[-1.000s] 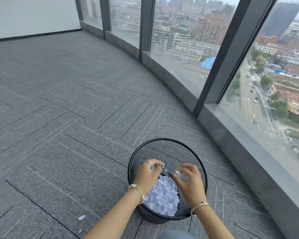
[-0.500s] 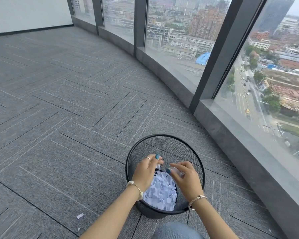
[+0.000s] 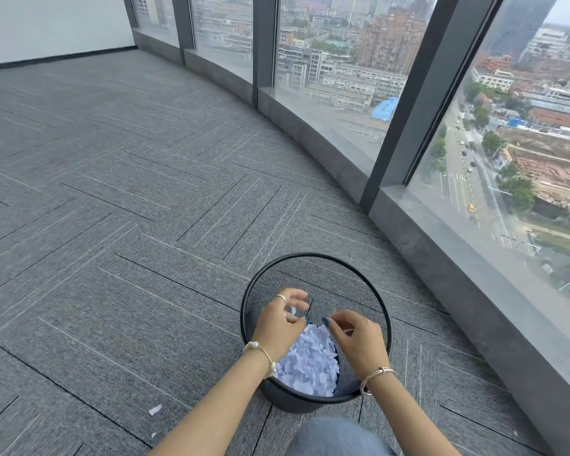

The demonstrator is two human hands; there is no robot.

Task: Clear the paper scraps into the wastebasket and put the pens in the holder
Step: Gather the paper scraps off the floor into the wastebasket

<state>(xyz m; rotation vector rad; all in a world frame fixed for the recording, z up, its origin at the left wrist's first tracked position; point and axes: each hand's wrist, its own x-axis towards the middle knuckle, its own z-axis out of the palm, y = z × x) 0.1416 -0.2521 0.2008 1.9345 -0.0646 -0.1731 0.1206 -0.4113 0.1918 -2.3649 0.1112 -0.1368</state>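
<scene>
— Black wire mesh: that is the wastebasket (image 3: pixel 369 291), round, standing on grey carpet (image 3: pixel 112 241) close to the sill under a tall window (image 3: pixel 343 77).

— Where are the hands?

— Both are over the basket's open mouth. The left hand (image 3: pixel 278 327) has its fingers half curled and loosely spread, with a small white scrap (image 3: pixel 292 311) showing between them. The right hand (image 3: pixel 359 340) is narrow, fingertips pinched together; I cannot tell whether it holds paper.

— Why so low over the rim?

— So that light bits fall inside, I judge, and do not drift out onto the floor.

— And the rest of the paper?

— A heap of white paper scraps (image 3: pixel 310 363) fills the near side of the basket's bottom. One stray scrap (image 3: pixel 155 410) lies on the carpet outside, left of the basket's near edge, with a tinier fleck (image 3: pixel 153 434) nearer the person.

— Pens? A holder?

— Neither is in sight. That part looks not yet done from here.
</scene>
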